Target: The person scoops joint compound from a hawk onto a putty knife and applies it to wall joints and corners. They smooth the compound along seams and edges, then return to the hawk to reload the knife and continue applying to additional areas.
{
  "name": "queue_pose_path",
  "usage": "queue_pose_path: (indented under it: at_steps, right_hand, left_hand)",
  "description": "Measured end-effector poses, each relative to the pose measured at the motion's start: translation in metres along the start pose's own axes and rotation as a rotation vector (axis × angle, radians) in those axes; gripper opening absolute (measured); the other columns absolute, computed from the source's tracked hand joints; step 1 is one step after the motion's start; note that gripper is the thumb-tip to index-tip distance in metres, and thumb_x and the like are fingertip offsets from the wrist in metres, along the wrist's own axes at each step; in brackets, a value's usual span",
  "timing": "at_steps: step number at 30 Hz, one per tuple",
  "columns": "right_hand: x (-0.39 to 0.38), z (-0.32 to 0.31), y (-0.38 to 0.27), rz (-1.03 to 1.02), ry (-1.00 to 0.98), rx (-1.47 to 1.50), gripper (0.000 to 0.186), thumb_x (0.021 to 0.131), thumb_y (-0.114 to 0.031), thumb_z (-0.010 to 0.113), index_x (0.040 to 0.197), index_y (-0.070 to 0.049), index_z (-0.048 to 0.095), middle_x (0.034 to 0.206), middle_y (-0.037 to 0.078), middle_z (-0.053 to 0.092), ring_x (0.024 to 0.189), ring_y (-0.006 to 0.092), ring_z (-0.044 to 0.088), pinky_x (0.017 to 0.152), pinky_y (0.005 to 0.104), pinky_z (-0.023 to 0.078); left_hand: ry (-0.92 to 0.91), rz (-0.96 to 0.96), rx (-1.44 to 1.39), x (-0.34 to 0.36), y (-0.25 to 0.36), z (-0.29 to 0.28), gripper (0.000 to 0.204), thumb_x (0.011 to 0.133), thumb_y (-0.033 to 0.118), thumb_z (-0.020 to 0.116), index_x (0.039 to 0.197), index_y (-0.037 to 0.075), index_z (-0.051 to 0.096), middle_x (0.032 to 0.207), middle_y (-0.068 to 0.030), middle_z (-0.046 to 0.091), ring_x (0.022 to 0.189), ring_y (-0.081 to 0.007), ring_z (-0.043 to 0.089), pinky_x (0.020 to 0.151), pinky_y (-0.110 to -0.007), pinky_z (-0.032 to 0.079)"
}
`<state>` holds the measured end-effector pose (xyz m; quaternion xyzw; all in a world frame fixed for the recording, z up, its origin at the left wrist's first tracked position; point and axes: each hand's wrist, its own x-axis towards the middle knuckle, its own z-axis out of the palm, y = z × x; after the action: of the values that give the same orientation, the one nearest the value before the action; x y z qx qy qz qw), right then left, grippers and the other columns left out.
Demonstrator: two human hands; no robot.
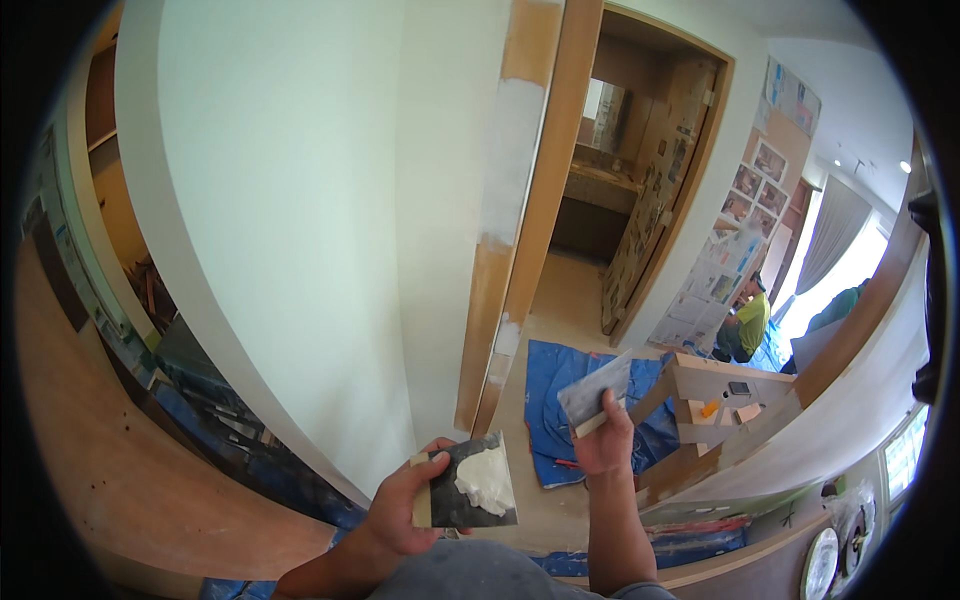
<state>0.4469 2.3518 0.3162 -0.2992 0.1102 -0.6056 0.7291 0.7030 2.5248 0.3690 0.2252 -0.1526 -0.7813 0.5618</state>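
Observation:
My left hand [395, 505] grips a broad putty knife [445, 505] with a dark, square blade and a pale edge along the held side. A lump of cream putty [484, 480] is spread over the blade. In my right hand [607, 445] is a second putty knife [594, 390], its wide grey blade tilted up and away from me. The two knives are apart. Ahead of them rises a wooden door frame [545, 190], with a whitish filled patch [512, 160] on the strip beside it. Neither blade touches the frame.
A pale wall [280, 200] stands at the left. Blue sheeting [550, 400] covers part of the floor beyond my right hand. A wooden ledge [735, 375] with small items is at the right. Past it, a person in a yellow-green top [748, 325] is low down by papered walls.

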Motion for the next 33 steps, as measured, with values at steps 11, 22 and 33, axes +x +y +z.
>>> queue_pose_path:
  at_steps: [11, 22, 33]
  right_hand:
    - [-0.03, 0.058, -0.039, 0.018, -0.156, -0.011, 0.068, 0.107, -0.059, 0.038, 0.159, -0.016, 0.034, 0.159, 0.019, 0.042, 0.142, 0.0382, 0.048, 0.1, 0.0649, 0.052]
    - [-0.043, 0.209, -0.121, -0.462, -0.842, -1.437, 0.055, 0.082, -0.033, 0.085, 0.126, -0.003, 0.072, 0.131, 0.023, 0.062, 0.124, 0.0404, 0.063, 0.099, 0.0525, 0.056]
    - [-0.014, 0.317, -0.144, -0.56, -1.279, -2.088, 0.038, 0.075, -0.02, 0.083, 0.112, -0.011, 0.079, 0.117, 0.013, 0.071, 0.116, 0.0388, 0.068, 0.094, 0.0469, 0.057]
  left_hand:
    - [-0.04, 0.146, -0.02, -0.007, 0.025, -0.019, 0.04, 0.107, 0.03, 0.052, 0.139, 0.007, 0.045, 0.124, -0.0142, 0.066, 0.108, -0.0315, 0.072, 0.073, -0.051, 0.066]
    - [-0.243, 0.159, -0.004, 0.009, 0.074, 0.005, 0.043, 0.109, 0.026, 0.047, 0.143, -0.001, 0.042, 0.129, -0.0208, 0.064, 0.111, -0.0356, 0.071, 0.076, -0.054, 0.065]
    - [-0.383, 0.238, 0.013, 0.033, 0.095, 0.034, 0.045, 0.108, 0.023, 0.048, 0.14, -0.008, 0.045, 0.121, -0.0228, 0.067, 0.102, -0.0335, 0.074, 0.073, -0.048, 0.067]
